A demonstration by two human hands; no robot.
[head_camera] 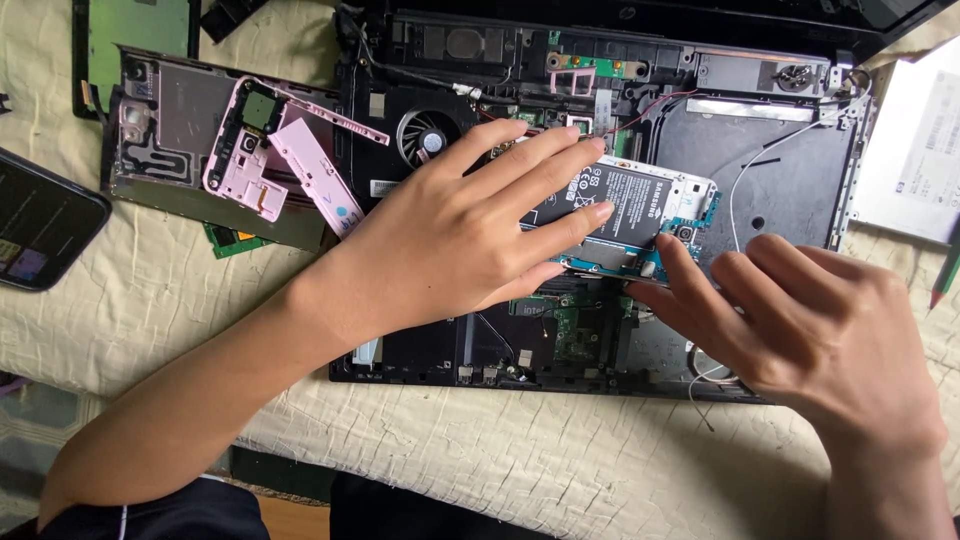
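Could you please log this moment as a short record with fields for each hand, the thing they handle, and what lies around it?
left hand: lies flat on the opened phone
right hand: fingertips at the phone's lower edge
under phone: opened laptop base with fan
left of laptop: pink phone frame, dark phone
surface: cream quilted cloth

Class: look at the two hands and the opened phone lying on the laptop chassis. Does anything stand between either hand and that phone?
Nothing visible does. The left hand lies flat on the phone, fingers across its battery. The right hand touches the phone's lower edge with a fingertip. Both make direct contact.
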